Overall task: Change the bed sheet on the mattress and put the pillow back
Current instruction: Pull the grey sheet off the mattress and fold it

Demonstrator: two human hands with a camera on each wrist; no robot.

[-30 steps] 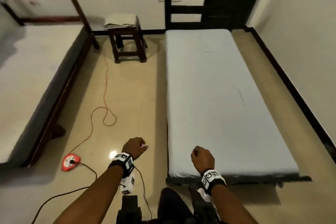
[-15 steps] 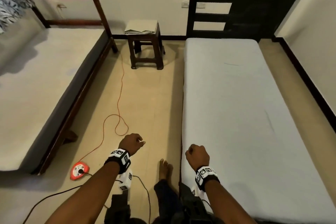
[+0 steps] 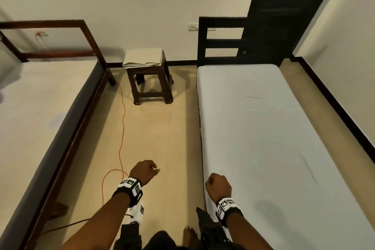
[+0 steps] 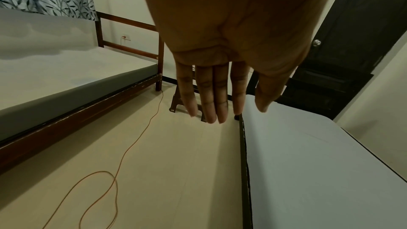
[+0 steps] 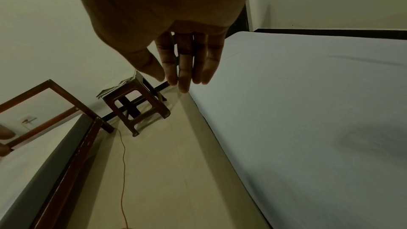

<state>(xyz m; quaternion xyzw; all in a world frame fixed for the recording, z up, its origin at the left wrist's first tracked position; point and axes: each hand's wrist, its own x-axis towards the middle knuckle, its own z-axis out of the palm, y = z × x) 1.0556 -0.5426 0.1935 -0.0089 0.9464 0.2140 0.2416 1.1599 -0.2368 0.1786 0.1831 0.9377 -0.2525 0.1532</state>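
The mattress [image 3: 263, 138] on the right lies under a smooth pale blue sheet, on a dark bed frame [image 3: 221, 35]. A folded pale sheet [image 3: 144, 58] sits on a dark wooden stool [image 3: 151, 85] at the far wall, between the two beds. No pillow shows in any view. My left hand [image 3: 145, 170] hangs over the floor of the aisle and holds nothing; in the left wrist view its fingers [image 4: 211, 97] are straight and together. My right hand [image 3: 218, 185] hovers over the mattress's near left edge, also empty, with fingers [image 5: 185, 65] straight.
A second bed [image 3: 36, 117] with a brown frame stands on the left. An orange cable [image 3: 122, 128] runs along the aisle floor and loops near my left hand. A dark door [image 3: 284, 16] stands behind the right bed's headboard. My bare foot [image 3: 189, 236] is on the floor.
I have stepped forward into the aisle between the beds, and the stool now looks nearer. Both hands stay empty, at much the same height.
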